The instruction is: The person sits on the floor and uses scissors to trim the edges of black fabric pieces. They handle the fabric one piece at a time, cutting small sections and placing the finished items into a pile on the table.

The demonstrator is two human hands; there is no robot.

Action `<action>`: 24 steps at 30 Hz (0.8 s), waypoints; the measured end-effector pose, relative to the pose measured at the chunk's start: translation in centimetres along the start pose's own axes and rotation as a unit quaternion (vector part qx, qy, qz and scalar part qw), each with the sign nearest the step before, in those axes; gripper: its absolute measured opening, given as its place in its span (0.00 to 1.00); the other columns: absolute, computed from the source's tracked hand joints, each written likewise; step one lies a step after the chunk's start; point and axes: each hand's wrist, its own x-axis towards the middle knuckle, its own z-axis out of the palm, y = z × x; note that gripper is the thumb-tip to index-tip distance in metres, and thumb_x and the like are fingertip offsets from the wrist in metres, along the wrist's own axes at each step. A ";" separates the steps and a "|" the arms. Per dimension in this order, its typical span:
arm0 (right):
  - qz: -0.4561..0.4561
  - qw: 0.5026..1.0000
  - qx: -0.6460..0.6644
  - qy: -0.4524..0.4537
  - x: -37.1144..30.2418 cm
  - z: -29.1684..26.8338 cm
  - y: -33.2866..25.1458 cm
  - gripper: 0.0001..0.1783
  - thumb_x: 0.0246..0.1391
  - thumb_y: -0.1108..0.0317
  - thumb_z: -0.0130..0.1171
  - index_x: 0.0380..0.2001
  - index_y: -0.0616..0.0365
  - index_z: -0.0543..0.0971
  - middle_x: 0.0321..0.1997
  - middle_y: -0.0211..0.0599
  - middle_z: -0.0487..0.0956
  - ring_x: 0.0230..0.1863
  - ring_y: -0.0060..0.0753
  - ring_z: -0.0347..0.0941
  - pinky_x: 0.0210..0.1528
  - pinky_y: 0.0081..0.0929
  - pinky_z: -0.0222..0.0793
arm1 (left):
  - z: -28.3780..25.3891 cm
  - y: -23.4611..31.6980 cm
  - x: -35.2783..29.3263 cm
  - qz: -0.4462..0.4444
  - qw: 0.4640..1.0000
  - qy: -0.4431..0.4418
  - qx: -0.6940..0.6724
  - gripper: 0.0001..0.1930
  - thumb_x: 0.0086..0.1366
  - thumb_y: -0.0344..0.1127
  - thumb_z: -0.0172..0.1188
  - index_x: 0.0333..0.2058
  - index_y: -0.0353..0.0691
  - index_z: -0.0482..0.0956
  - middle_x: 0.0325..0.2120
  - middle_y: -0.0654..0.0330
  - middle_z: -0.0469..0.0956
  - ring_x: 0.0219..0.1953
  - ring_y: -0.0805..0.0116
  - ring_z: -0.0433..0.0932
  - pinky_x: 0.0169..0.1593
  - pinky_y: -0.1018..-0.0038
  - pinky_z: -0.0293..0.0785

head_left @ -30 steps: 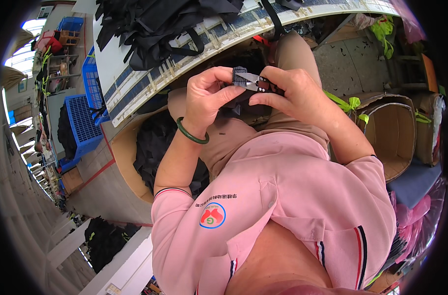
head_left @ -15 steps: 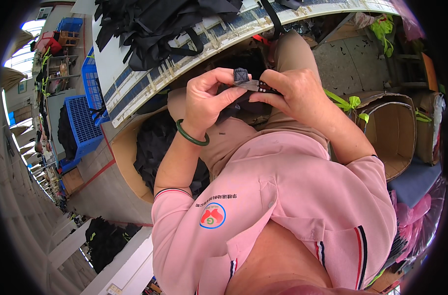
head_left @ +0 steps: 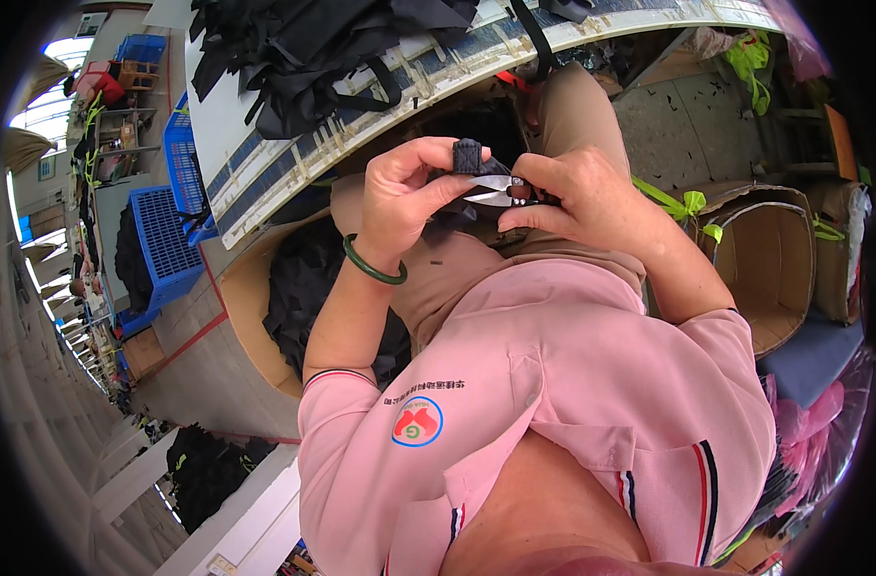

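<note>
Between the thumb and fingers of my left hand [head_left: 400, 197] is a black webbing strap [head_left: 467, 156], its short folded end standing up above the fingertips. My right hand [head_left: 587, 192] is closed around black-handled thread snips [head_left: 497, 192]. Their two silver blades are spread and point left, just below the strap end and close to my left thumb. Whether a blade touches the strap or a thread, I cannot tell. Both hands are over my lap, in front of the table edge. A green bangle [head_left: 373, 263] circles my left wrist.
A heap of black fabric strips [head_left: 313, 53] covers part of the worn table [head_left: 236, 192]. Left of my legs, a cardboard box [head_left: 248, 298] holds black pieces. Blue crates [head_left: 164, 245] stand further left. Another open carton [head_left: 760, 274] is at right.
The snips' blades have gone from closed together to spread apart, and my right thumb has lowered. The strap end has turned slightly in my left hand.
</note>
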 end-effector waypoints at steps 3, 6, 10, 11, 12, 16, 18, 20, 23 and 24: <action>0.006 1.000 0.023 0.006 -0.1 0.0 0.1 0.21 0.46 0.52 0.67 0.26 0.59 0.73 0.16 0.42 0.74 0.20 0.47 0.72 0.23 0.37 0.65 | 0.0 0.0 -0.1 0.000 1.000 -0.004 -0.012 0.08 0.54 0.14 0.60 0.33 0.30 0.78 0.40 0.50 0.79 0.44 0.66 0.78 0.51 0.71 0.74; 0.016 0.999 0.034 0.000 -0.1 -0.1 0.0 0.21 0.46 0.52 0.67 0.26 0.59 0.73 0.16 0.42 0.73 0.20 0.47 0.72 0.24 0.37 0.64 | 0.1 0.1 -0.2 -0.004 1.000 0.000 -0.015 0.08 0.54 0.14 0.60 0.33 0.30 0.78 0.39 0.51 0.79 0.43 0.66 0.78 0.51 0.71 0.74; 0.054 0.998 0.031 -0.025 0.1 -0.5 0.0 0.21 0.47 0.52 0.66 0.26 0.59 0.73 0.17 0.42 0.73 0.20 0.47 0.71 0.24 0.36 0.64 | -0.9 0.9 -1.0 -0.036 0.998 -0.003 0.043 0.08 0.53 0.16 0.61 0.31 0.33 0.77 0.39 0.51 0.79 0.43 0.65 0.78 0.49 0.71 0.73; 0.030 0.999 0.035 0.009 0.0 -0.2 0.6 0.21 0.47 0.52 0.66 0.26 0.59 0.73 0.17 0.42 0.73 0.21 0.48 0.71 0.24 0.36 0.64 | -2.4 1.0 -1.5 -0.056 0.995 -0.036 0.067 0.06 0.53 0.17 0.61 0.30 0.33 0.77 0.39 0.52 0.79 0.44 0.65 0.77 0.49 0.72 0.72; 0.046 0.998 0.039 0.009 0.0 -0.1 0.9 0.21 0.48 0.52 0.66 0.27 0.59 0.73 0.17 0.42 0.73 0.21 0.49 0.72 0.25 0.36 0.64 | -4.1 1.2 -2.3 -0.098 0.985 -0.049 0.135 0.05 0.53 0.18 0.61 0.29 0.33 0.76 0.37 0.54 0.79 0.41 0.67 0.78 0.46 0.73 0.72; 0.099 0.995 0.019 0.007 0.5 -0.1 2.0 0.20 0.50 0.53 0.64 0.33 0.58 0.72 0.18 0.42 0.74 0.23 0.51 0.72 0.27 0.39 0.65 | -12.4 2.5 -9.4 -0.380 0.802 -0.117 0.446 0.06 0.52 0.26 0.65 0.28 0.36 0.77 0.25 0.61 0.79 0.28 0.71 0.75 0.34 0.75 0.70; 0.102 0.995 0.000 0.021 0.8 0.5 2.7 0.20 0.51 0.54 0.63 0.36 0.58 0.70 0.19 0.42 0.75 0.24 0.52 0.73 0.29 0.40 0.66 | -16.4 1.5 -15.6 -0.459 0.694 -0.214 0.512 0.08 0.51 0.30 0.67 0.28 0.37 0.77 0.22 0.60 0.77 0.25 0.69 0.74 0.32 0.72 0.70; 0.113 0.993 -0.005 0.035 1.4 1.4 3.6 0.20 0.52 0.55 0.62 0.37 0.58 0.69 0.20 0.43 0.76 0.26 0.53 0.73 0.30 0.42 0.66 | -17.2 0.3 -20.7 -0.567 0.589 -0.322 0.479 0.10 0.51 0.34 0.68 0.29 0.37 0.78 0.23 0.58 0.78 0.27 0.67 0.75 0.35 0.70 0.71; 0.136 0.988 0.011 0.070 1.9 2.7 4.9 0.18 0.53 0.57 0.62 0.37 0.59 0.69 0.23 0.45 0.76 0.28 0.53 0.73 0.32 0.42 0.67 | -15.8 0.5 -19.6 -0.527 0.667 -0.310 0.426 0.13 0.53 0.37 0.68 0.33 0.36 0.79 0.28 0.59 0.80 0.30 0.68 0.77 0.39 0.72 0.72; 0.134 0.987 0.020 0.087 1.9 3.0 5.4 0.18 0.53 0.59 0.62 0.37 0.59 0.69 0.24 0.46 0.76 0.28 0.53 0.73 0.32 0.40 0.66 | -15.0 0.9 -18.2 -0.478 0.724 -0.278 0.414 0.14 0.54 0.38 0.68 0.35 0.35 0.79 0.29 0.60 0.80 0.30 0.69 0.77 0.40 0.73 0.73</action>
